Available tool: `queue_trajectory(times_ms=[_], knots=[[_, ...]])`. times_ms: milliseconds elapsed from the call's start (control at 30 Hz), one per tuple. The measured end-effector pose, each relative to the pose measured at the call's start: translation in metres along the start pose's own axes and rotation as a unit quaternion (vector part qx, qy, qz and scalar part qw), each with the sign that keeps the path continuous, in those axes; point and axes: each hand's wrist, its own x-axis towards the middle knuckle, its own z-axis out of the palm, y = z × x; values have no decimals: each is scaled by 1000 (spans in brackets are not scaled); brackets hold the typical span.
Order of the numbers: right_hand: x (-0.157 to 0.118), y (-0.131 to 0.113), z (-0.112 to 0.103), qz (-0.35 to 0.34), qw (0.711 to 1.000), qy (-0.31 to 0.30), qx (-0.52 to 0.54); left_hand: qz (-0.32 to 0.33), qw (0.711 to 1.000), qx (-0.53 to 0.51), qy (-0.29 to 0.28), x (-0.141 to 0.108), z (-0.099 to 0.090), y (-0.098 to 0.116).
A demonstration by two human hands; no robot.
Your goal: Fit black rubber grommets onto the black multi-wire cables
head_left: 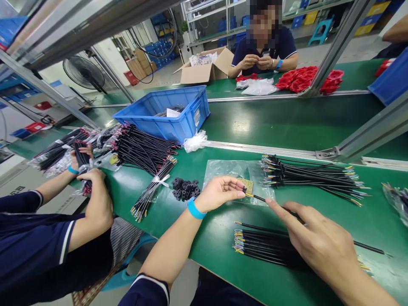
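My left hand pinches a small black plastic connector at the yellow wire end of a black cable. My right hand is closed around that same cable, its index finger stretched along it close to the connector. Under my right hand lies a row of black cables with coloured wire ends. Behind my left fingers, a clear plastic bag lies flat with small brass-coloured pieces on it. A pile of black connectors sits left of my left hand.
Cable bundles lie at the right and left. A blue crate stands behind. A metal post rises at right. At left, a co-worker's hands grip a cable bundle; another person sits opposite.
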Motion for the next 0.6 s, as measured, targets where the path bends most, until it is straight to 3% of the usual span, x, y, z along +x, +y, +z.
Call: queue_trajectory(times_ms=[233,600], knots=[[-1,-1,3,27,999,10,30,-19,999,24,-40,-5,0,2],[6,-8,-1,8,996,47,78,40,994,86,-46,-9,17,-4]])
